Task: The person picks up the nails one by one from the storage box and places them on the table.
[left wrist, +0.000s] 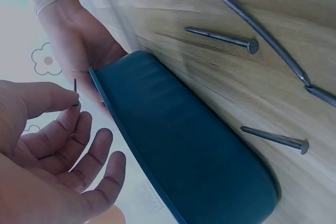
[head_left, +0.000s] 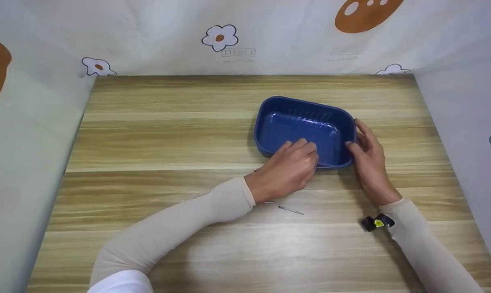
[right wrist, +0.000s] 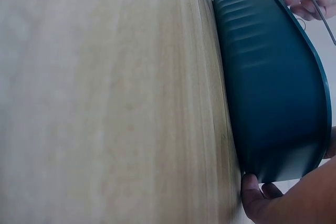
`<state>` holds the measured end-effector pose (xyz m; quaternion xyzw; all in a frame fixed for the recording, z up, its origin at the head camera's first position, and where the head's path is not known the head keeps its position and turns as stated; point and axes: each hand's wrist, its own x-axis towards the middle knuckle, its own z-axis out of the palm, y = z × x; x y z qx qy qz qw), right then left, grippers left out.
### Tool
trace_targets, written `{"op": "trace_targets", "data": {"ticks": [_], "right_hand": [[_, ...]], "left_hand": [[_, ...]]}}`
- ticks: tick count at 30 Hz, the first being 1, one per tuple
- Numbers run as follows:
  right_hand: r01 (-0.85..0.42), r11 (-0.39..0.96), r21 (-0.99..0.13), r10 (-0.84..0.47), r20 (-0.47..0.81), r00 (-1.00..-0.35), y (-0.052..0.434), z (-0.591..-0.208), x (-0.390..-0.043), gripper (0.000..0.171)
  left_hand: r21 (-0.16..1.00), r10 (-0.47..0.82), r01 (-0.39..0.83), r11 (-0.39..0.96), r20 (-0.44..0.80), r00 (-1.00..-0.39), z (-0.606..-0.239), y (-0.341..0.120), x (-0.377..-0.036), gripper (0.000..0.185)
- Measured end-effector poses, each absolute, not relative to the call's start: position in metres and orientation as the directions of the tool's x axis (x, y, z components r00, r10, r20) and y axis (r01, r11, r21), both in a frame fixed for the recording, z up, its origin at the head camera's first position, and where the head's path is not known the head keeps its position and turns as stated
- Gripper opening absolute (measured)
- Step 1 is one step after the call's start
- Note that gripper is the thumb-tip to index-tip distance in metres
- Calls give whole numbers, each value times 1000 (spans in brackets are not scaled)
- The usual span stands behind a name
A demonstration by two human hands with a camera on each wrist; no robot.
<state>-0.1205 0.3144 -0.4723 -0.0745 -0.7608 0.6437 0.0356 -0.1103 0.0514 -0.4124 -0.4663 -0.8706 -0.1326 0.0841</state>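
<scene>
A blue plastic basin with rounded corners sits on the table, its inside facing up. My left hand is over its near rim, thumb and forefinger pinching a thin nail while the other fingers stay loosely curved. The same nail's shank slants outside the rim in the right wrist view. At the basin's right end my right hand grips the wall, thumb at the rim and fingers around the outside. In the left wrist view several nails lie beside the basin, among them a short nail and another short nail.
A long nail lies farther out, its end meeting another shank. In the head view one nail shows in front of my left wrist. The wood-grain table is bordered by pale patterned sheeting. A small black device is on the right sleeve.
</scene>
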Motion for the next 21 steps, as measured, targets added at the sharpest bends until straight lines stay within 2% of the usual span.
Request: {"op": "trace_targets", "data": {"ticks": [10, 21], "right_hand": [[70, 158, -985, 148, -47, -988, 315, -472, -120, 65], [85, 161, -983, 150, -61, -987, 315, -471, -120, 65]], "left_hand": [[170, 781, 826, 537, 271, -563, -414, 44, -105, 23], [211, 761, 816, 538, 295, -577, -416, 31, -98, 18]]}}
